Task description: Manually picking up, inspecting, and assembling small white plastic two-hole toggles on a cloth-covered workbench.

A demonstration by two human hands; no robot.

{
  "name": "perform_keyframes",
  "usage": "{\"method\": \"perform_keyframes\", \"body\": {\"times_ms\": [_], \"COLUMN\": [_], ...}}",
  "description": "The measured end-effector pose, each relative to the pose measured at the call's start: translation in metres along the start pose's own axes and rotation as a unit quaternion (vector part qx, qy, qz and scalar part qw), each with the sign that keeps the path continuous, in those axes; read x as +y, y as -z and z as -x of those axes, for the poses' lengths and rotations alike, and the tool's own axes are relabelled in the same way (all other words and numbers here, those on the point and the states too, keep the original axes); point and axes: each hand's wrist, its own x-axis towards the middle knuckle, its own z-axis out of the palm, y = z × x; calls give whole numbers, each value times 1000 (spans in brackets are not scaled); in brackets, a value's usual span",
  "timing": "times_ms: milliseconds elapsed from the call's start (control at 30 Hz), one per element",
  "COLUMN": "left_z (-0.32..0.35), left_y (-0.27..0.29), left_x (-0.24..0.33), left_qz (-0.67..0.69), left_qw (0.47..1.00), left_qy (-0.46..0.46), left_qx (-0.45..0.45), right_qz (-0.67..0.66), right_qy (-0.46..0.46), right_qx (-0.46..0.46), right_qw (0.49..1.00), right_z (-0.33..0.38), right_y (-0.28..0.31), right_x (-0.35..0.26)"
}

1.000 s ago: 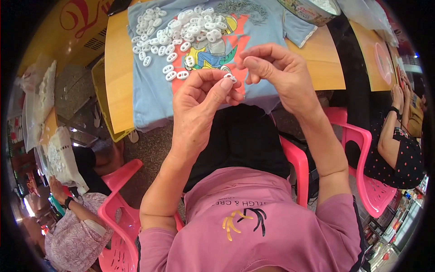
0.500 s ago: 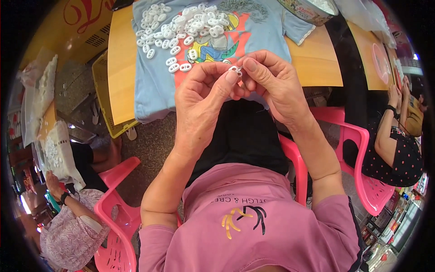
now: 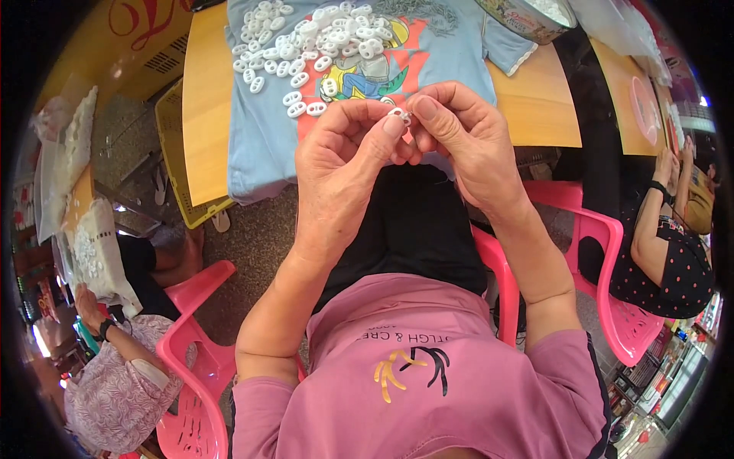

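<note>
Plainly, the left hand pinches a white piece beside the right hand, whose fingertips meet, contents unclear.

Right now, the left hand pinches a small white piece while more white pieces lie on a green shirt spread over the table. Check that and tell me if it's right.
One thing is wrong: the shirt is light blue, not green, as the head view shows. The left hand does pinch a small white piece, with more white pieces lying on that shirt.
</note>
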Motion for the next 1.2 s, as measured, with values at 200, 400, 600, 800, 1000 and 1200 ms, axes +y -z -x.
{"method": "perform_keyframes", "body": {"times_ms": [200,400,600,800,1000,1200], "left_z": [0,1,1,3,-1,-10], "left_y": [0,0,3,-1,-1,22], "left_x": [-1,-1,-4,-5,-4,2], "left_qz": [-7,-8,-18,-82,-183,-80], "left_qw": [1000,1000,1000,994,976,996], "left_qy": [-3,-7,-16,-42,-88,2], "left_qx": [-3,-7,2,52,82,31], "right_qz": [31,21,76,99,53,94], "right_qy": [5,-2,20,30,9,-14], "right_qx": [9,2,5,12,18,-13], "right_qw": [999,1000,997,995,998,995], "right_z": [0,2,2,0,-7,-12], "right_y": [-2,-2,-5,-4,-7,-5], "right_x": [0,0,0,7,12,1]}}
